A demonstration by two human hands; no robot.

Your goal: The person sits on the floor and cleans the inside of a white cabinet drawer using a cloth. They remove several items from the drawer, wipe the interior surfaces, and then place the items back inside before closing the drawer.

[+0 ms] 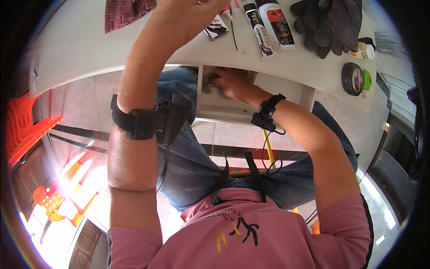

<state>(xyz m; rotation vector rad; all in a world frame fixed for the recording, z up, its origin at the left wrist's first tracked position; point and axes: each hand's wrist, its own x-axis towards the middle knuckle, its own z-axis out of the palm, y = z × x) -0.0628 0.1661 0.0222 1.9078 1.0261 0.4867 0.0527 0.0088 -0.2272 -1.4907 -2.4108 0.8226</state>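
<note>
My left hand [186, 20] is over the white tabletop, its fingers running past the top edge of the view, so what they hold is hidden. Close by it are a small printed box [216, 29], a red-and-white nozzle tip [227, 12] and a thin dark green stick [234, 37]. Below the tabletop, my right hand [231, 84] reaches into an open white drawer [285, 85]. Its fingers are closed on a crumpled greyish-beige cloth [207, 87]. A brownish item [251, 76] lies behind that hand, mostly covered.
A black-and-white tube [260, 33] and a white bottle [277, 27] lie on the table beside black gloves [324, 25]. Further right are a round black tin [352, 79], a green cap [367, 80] and a small jar [364, 51]. A maroon towel [127, 13] lies at left.
</note>
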